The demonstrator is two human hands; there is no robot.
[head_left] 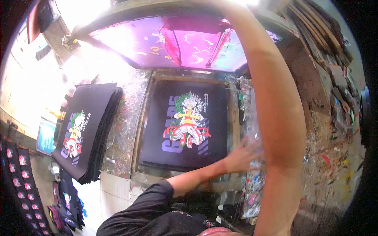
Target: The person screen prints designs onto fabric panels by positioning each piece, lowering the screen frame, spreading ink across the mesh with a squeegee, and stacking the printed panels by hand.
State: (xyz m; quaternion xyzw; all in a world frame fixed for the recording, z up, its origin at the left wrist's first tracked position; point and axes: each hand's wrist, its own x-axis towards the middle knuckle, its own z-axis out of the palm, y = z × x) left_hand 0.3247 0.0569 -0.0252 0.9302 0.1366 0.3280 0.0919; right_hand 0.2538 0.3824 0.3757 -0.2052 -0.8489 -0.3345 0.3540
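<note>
With its grip too blurred to tell, the left hand [246,155] is just right of the printed black fabric panel [157,118] at centre, below the raised printing screen [197,43], the right arm [277,106] reaching past the frame's top, its hand unseen.

On my feed the black sheet [155,118] looks like matt, smooth cloth, its colored print crisp and flat. I see the same dull finish on the stacked sheets [92,106]. The screen mesh [193,45] shows glossy and translucent. I make out a rough, paint-crusted worktop [122,133], pale smooth tiles [114,188] and a soft, matt cloth sleeve [143,200].
</note>
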